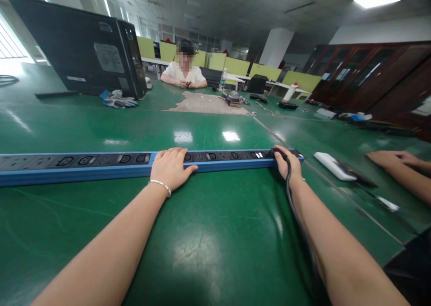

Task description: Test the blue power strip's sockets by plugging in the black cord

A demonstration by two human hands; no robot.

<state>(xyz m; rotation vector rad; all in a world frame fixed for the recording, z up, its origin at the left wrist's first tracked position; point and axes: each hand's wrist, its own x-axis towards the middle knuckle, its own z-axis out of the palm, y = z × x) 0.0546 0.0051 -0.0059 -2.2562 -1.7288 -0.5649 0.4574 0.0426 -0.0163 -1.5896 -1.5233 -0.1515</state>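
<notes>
A long blue power strip (229, 163) with a black socket face lies across the green table, running out of view on the left. My left hand (170, 165) grips its middle, fingers over the far edge and thumb along the near side. Near the strip's right end, my right hand (288, 162) is closed on a black plug (274, 152), which sits against the socket face; whether it is fully seated cannot be made out. From the plug a black cable (296, 211) trails down along my right forearm.
A black computer case (97, 50) and work gloves (118, 99) stand at the back left. Across the table sits a person (183, 72). At right are a white object (333, 166) and another person's hands (387, 157). A bottle (223, 79) is farther back.
</notes>
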